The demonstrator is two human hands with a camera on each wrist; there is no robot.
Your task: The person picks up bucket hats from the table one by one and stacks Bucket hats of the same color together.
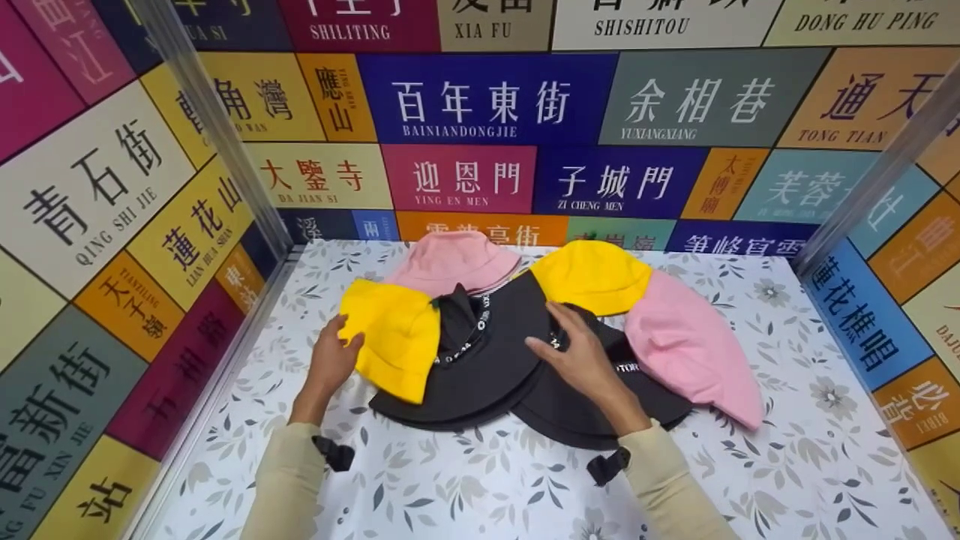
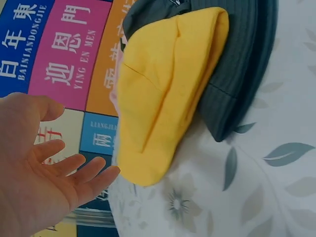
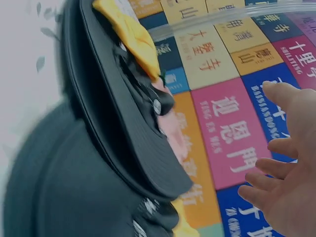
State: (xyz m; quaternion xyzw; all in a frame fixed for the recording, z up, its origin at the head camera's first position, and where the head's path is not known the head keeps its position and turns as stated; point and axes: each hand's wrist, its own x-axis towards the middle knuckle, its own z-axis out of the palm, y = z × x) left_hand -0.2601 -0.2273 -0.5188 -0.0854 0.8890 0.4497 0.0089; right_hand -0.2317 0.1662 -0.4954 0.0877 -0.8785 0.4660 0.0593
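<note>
My left hand [image 1: 335,356] is beside the left yellow bucket hat [image 1: 397,337], its fingers spread and loosely bent. In the left wrist view the palm faces up next to that yellow hat [image 2: 153,94], holding nothing. My right hand [image 1: 581,360] hovers over two wide-brimmed black hats, fingers apart and nothing in its grasp. The left black hat [image 1: 499,367] has white lettering inside and partly overlaps the right black hat [image 1: 570,412]. In the right wrist view the black brim [image 3: 128,118] lies left of the open palm [image 3: 291,192].
Behind are a pink hat [image 1: 450,262] and another yellow hat [image 1: 592,276]; a second pink hat [image 1: 690,345] lies at the right. All rest on a white leaf-patterned table [image 1: 450,487]. Colourful sign-covered walls [image 1: 480,97] rise at the back and sides, with clear corner strips [image 1: 217,120].
</note>
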